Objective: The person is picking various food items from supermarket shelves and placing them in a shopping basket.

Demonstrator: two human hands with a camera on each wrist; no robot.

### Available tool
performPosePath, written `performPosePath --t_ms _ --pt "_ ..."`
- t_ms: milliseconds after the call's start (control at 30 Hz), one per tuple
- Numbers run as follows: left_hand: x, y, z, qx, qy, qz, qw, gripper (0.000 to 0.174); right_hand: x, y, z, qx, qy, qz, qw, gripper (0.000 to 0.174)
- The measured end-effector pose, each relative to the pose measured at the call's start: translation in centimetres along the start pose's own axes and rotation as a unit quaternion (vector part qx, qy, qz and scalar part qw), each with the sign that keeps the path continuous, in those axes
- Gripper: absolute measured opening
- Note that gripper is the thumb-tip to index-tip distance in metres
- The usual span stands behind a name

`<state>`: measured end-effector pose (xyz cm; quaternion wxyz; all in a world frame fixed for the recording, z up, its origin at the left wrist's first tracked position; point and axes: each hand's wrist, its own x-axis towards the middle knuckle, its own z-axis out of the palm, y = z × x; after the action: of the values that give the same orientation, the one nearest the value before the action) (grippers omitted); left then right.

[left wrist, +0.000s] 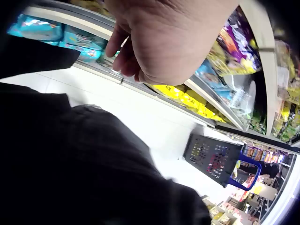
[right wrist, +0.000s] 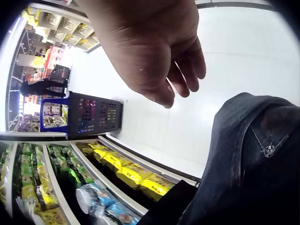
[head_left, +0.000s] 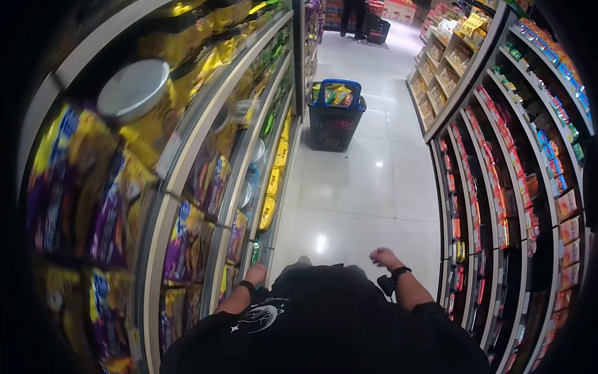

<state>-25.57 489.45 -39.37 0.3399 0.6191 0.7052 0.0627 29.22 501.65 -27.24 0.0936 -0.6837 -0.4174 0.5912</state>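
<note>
Low in the head view, the left hand point(head_left: 256, 274) hangs beside the left shelves, touching nothing that shows. Its fingers hang loosely curled in the left wrist view, where the hand point(left wrist: 164, 42) is near the top. On the other side of the body, the right hand point(head_left: 385, 258) is held over the floor. The right wrist view shows this hand point(right wrist: 150, 47) empty, fingers loosely bent. A dark shopping basket point(head_left: 334, 128) with a blue handle stands on the floor ahead, packets point(head_left: 339, 95) inside it.
Shelves of purple and yellow bags point(head_left: 112, 206) line the left side, with yellow packs point(head_left: 268, 213) on the bottom shelf. Curved shelves of small packets point(head_left: 498, 206) line the right. Pale tiled floor point(head_left: 374, 187) runs between. Farther off, a person point(head_left: 354, 15) stands by another basket point(head_left: 377, 28).
</note>
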Motion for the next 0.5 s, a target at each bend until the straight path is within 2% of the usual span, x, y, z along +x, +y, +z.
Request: performPosePath --t_ms 33,67,100,133,233,267,367,433,467,500 --pt "3.3 -1.4 -0.2 0.047 0.025 0.043 0.998 0.029 1.4 -2.4 -1.4 0.027 0.017 -0.030 0.999 0.014" --pt "4.6 0.7 -2.4 -0.078 0.034 -0.025 0.996 0.028 3.7 -4.4 -3.0 0.006 0.005 -0.034 0.999 0.015" --pt "6.1 4.7 -5.7 -0.201 0.045 -0.093 0.974 0.027 5.2 -7.0 -4.4 0.021 0.016 -0.057 0.998 0.015" --pt "6.8 8.8 -9.3 -0.289 0.048 -0.119 0.949 0.022 7.0 -10.1 -5.9 0.023 0.023 -0.074 0.997 0.016" --pt "11.0 10.9 -12.2 -0.284 0.111 -0.089 0.948 0.017 14.8 -18.8 -10.5 0.007 0.040 -0.122 0.992 0.019" --pt "11.0 12.7 -13.4 -0.312 0.130 -0.114 0.934 0.017 17.8 -21.7 -12.1 -0.028 0.047 -0.147 0.988 0.023" --pt "10.9 13.4 -12.5 -0.357 0.160 -0.199 0.899 0.018 27.6 -31.0 -17.3 -0.033 0.067 -0.216 0.973 0.042" --pt "10.0 9.8 -7.9 -0.263 0.181 -0.251 0.914 0.021 34.1 -37.0 -20.4 -0.105 0.132 -0.307 0.937 0.048" --pt "8.6 8.9 -5.7 -0.185 0.168 -0.225 0.942 0.023 35.2 -40.6 -21.3 -0.126 0.155 -0.301 0.933 0.052" --pt "7.5 9.5 -4.7 -0.266 0.152 -0.270 0.913 0.025 35.5 -44.6 -22.0 -0.146 0.177 -0.296 0.927 0.056"
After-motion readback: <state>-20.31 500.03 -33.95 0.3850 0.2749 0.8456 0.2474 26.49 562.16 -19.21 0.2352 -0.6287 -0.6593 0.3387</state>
